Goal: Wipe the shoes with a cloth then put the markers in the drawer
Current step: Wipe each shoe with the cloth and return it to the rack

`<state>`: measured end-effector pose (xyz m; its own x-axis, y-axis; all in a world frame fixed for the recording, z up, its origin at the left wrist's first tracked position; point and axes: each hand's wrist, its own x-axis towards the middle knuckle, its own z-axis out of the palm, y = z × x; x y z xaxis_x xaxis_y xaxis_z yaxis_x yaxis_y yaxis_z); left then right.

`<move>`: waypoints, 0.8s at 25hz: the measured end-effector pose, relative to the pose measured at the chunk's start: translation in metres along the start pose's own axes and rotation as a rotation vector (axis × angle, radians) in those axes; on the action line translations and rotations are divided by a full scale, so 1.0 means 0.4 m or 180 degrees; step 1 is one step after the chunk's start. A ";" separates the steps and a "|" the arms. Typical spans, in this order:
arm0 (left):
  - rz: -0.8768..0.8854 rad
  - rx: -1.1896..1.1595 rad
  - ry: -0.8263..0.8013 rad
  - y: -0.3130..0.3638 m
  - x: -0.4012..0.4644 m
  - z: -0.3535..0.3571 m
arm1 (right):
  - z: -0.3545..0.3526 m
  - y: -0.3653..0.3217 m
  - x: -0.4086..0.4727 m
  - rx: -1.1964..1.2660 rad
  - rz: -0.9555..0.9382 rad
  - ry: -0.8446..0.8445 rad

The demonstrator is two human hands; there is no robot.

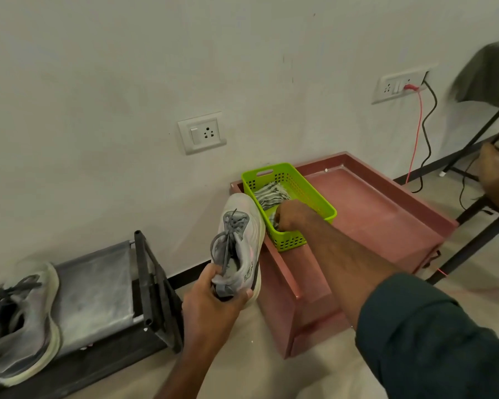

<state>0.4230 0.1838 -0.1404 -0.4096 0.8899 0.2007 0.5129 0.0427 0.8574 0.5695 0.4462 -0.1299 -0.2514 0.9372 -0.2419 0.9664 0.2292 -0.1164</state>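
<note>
With the left hand [213,295] gripping the grey shoe [239,243] by its heel, the right hand [291,216] pinches the striped cloth [268,194] inside the green basket [314,197] at right; next, lift the cloth clear to begin wiping

Lime green basket [314,197] w/ grey-white striped cloth [268,194], pale grey shoe [242,240], reddish-brown cabinet [386,214].
</note>
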 end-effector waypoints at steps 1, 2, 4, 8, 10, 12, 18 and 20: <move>0.0027 0.0015 0.0002 0.003 0.003 -0.002 | 0.010 0.004 -0.001 0.0126 0.0125 0.0200; 0.0044 0.0019 -0.0005 0.004 0.007 -0.001 | 0.018 0.014 0.000 0.0219 0.0222 0.0408; 0.0082 0.0042 -0.0030 0.004 0.012 0.005 | 0.022 0.044 0.001 0.0399 0.0311 0.0745; 0.0072 -0.0063 -0.0164 0.017 0.027 0.013 | 0.008 0.113 -0.006 0.1019 0.0056 0.1294; -0.0021 -0.0187 -0.0201 0.012 0.046 0.010 | -0.004 0.126 -0.017 0.1669 -0.0162 0.1704; -0.0170 -0.0419 -0.0293 0.012 0.055 -0.001 | -0.030 0.114 -0.057 0.2512 -0.0131 0.2091; -0.0441 -0.0974 -0.0255 0.036 0.040 -0.048 | -0.062 0.007 -0.259 0.6124 0.0007 0.1218; -0.0398 -0.0945 -0.0190 0.044 0.027 -0.064 | -0.031 -0.019 -0.329 0.6180 -0.0177 0.0989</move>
<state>0.4084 0.1825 -0.1112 -0.4060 0.9116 0.0644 0.2154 0.0270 0.9761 0.5961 0.3246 -0.0852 -0.0490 0.9958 -0.0777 -0.4488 -0.0914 -0.8889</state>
